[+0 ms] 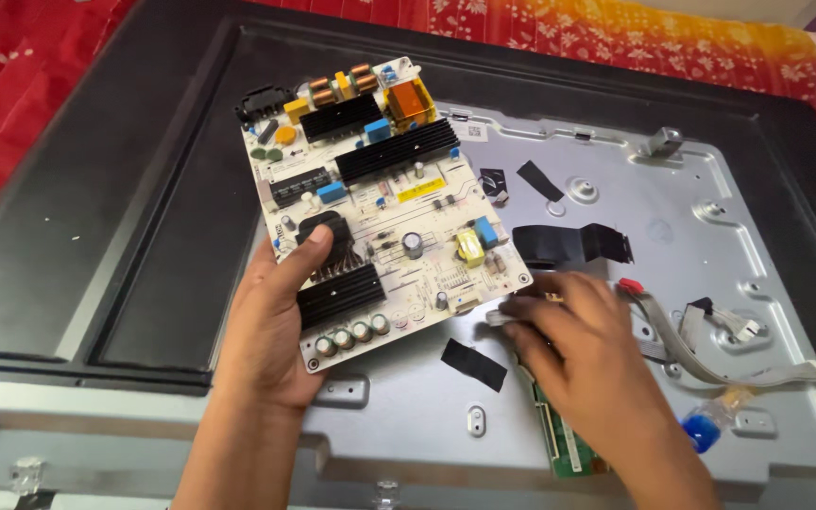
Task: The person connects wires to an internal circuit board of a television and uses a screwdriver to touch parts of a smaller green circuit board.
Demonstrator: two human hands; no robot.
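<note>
Pwr board (380, 198): white PCB w/ black heatsinks, orange xfmr, caps; lifted clear of chassis, tilted, upper-left of centre.
L hand (280, 321): clenched on pwr board's lower-left edge, thumb on top face by heatsink.
R hand (573, 345): fingers curled down, tips on small pale connector (501, 317) just beside board's lower-right corner; firm pinch or mere touch, cannot tell.
Green PCB (569, 444): under R hand, mostly hidden.
Chassis (616, 151): grey metal backplate w/ black tape strips.
Ribbon cable (710, 364): flat, grey, right of R hand.
Backdrop: red floral cloth (11, 57).
</note>
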